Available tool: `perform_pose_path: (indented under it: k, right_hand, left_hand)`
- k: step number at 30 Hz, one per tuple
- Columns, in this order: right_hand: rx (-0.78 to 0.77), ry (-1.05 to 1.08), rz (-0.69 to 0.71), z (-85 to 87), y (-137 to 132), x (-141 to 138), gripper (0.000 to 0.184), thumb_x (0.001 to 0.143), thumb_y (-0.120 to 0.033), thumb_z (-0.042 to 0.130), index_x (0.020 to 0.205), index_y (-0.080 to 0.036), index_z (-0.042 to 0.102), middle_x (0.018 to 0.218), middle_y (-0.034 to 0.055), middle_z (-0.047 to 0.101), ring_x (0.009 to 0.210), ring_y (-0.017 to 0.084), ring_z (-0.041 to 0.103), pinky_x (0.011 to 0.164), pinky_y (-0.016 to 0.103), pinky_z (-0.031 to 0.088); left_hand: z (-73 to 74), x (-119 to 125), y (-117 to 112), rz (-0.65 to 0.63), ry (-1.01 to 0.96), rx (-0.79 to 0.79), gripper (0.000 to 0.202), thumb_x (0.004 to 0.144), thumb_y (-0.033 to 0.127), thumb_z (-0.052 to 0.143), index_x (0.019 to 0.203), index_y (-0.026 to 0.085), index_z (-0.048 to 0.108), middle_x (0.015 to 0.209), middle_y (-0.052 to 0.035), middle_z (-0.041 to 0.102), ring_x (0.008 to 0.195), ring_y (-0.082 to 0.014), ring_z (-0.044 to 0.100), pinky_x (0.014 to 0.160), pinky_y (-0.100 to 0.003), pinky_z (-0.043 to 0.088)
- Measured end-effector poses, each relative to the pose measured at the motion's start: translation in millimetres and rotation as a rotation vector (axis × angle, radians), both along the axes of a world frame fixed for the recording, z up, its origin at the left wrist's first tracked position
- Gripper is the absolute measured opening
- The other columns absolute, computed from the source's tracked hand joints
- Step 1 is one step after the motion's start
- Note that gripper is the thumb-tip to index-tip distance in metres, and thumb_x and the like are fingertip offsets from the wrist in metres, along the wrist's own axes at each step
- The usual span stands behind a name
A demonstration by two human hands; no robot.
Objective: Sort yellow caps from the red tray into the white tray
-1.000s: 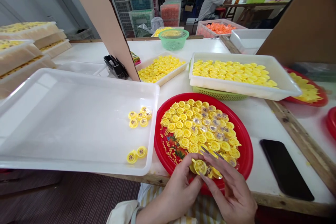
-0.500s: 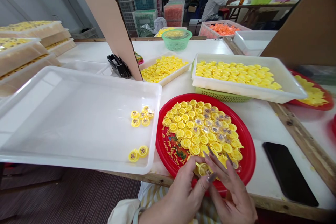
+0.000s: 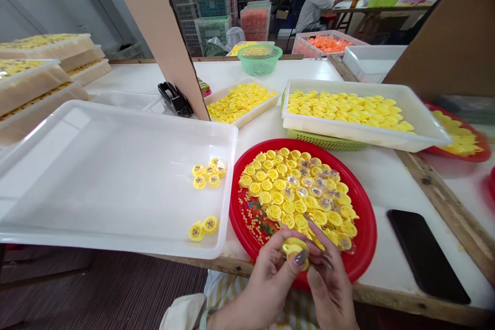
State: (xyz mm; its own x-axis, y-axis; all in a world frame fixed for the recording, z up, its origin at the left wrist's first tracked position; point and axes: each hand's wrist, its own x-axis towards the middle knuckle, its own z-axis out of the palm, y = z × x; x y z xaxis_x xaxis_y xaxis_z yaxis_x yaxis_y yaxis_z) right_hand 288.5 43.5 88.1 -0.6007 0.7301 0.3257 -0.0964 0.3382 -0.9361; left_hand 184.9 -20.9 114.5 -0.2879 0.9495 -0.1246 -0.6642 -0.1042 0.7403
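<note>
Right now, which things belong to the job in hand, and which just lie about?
Likely in use:
- yellow piece in left hand
- right hand beside it
- red tray
- nearest white tray

Apparently lying about:
- black phone
- green basket
- small black object

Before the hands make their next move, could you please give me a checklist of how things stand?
1. Grip of the left hand on the yellow piece: ok, held between thumb and fingers.
2. Right hand close by: ok, beside the left; whether it touches the piece: cannot tell.
3. Full face of the held piece: cannot tell, fingers partly cover it.
4. Red tray stocked: ok, many small yellow cups inside.
5. White tray beside it: ok, on the left.
6. Phone away from both hands: ok.
</note>
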Motion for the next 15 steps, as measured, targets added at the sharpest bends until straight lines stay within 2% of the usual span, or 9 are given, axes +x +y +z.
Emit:
perform_pose_path:
  k: [2,4,6,8,10,11,13,14,15]
  right_hand:
    - [0.026,-0.008,-0.091,-2.1,-5,-5,0.045,0.096,-0.025,0.051,0.140,-0.025,0.045,0.109,0.0106,0.073,0.090,0.021,0.073,0.071,0.023,0.062]
    - [0.066,-0.008,-0.170,-1.6,-11,-9,0.040,0.095,-0.024,0.053,0.135,-0.025,0.050,0.108,0.0098,0.073,0.087,0.020,0.074,0.068,0.021,0.062]
    - [0.090,-0.003,-0.199,1.3,-14,-9,0.043,0.097,-0.024,0.051,0.139,-0.024,0.044,0.107,0.0100,0.073,0.085,0.020,0.074,0.067,0.021,0.062]
    - [0.128,-0.027,-0.148,5.4,-9,-3,0.053,0.099,-0.027,0.046,0.149,-0.022,0.029,0.106,0.0106,0.073,0.089,0.019,0.073,0.069,0.024,0.062]
    - [0.296,-0.122,-0.102,8.7,6,11,0.062,0.097,-0.028,0.050,0.152,-0.020,0.022,0.110,0.0105,0.072,0.101,0.021,0.070,0.082,0.031,0.061]
    - [0.434,-0.196,-0.115,9.2,16,22,0.063,0.095,-0.027,0.054,0.150,-0.020,0.027,0.112,0.0098,0.071,0.108,0.023,0.067,0.090,0.036,0.058]
    - [0.720,-0.385,-0.223,6.7,38,45,0.056,0.090,-0.025,0.061,0.143,-0.023,0.043,0.120,0.0085,0.068,0.119,0.026,0.059,0.102,0.043,0.050]
    - [0.809,-0.481,-0.276,3.4,47,57,0.052,0.090,-0.026,0.060,0.140,-0.022,0.047,0.123,0.0090,0.066,0.122,0.028,0.056,0.105,0.046,0.047]
    - [0.865,-0.569,-0.306,-1.2,55,67,0.049,0.091,-0.029,0.056,0.139,-0.020,0.049,0.125,0.0100,0.064,0.124,0.030,0.054,0.105,0.048,0.046]
  left_hand:
    - [-2.8,4,0,0.040,-0.047,0.012,0.028,0.088,0.038,0.066,0.106,0.018,0.058,0.098,-0.0080,0.072,0.094,-0.0195,0.067,0.086,-0.031,0.050]
    - [-5.4,8,-2,0.065,-0.045,0.012,0.026,0.088,0.037,0.065,0.106,0.019,0.058,0.096,-0.0074,0.072,0.093,-0.0196,0.067,0.085,-0.031,0.050]
    - [-3.7,9,-7,0.037,-0.011,0.002,0.025,0.089,0.038,0.064,0.106,0.019,0.058,0.097,-0.0081,0.072,0.094,-0.0202,0.067,0.085,-0.031,0.051]
    - [4.2,0,-16,-0.017,0.091,-0.040,0.026,0.091,0.039,0.061,0.109,0.021,0.057,0.101,-0.0089,0.071,0.096,-0.0210,0.067,0.085,-0.033,0.052]
    - [16.3,-24,-28,0.004,0.347,-0.130,0.026,0.093,0.039,0.056,0.113,0.023,0.057,0.109,-0.0090,0.068,0.102,-0.0216,0.065,0.089,-0.034,0.051]
    - [22.2,-42,-36,0.061,0.543,-0.195,0.026,0.093,0.039,0.056,0.114,0.024,0.058,0.114,-0.0088,0.066,0.108,-0.0222,0.063,0.093,-0.034,0.049]
    - [30.4,-85,-50,0.292,1.004,-0.374,0.026,0.088,0.041,0.060,0.109,0.025,0.065,0.121,-0.0082,0.062,0.118,-0.0256,0.055,0.101,-0.037,0.044]
    - [31.8,-108,-56,0.393,1.181,-0.494,0.030,0.085,0.045,0.062,0.107,0.025,0.066,0.119,-0.0083,0.061,0.117,-0.0278,0.055,0.100,-0.040,0.044]
    - [31.4,-130,-62,0.427,1.292,-0.633,0.037,0.083,0.050,0.061,0.111,0.025,0.066,0.118,-0.0083,0.061,0.111,-0.0287,0.057,0.095,-0.041,0.047]
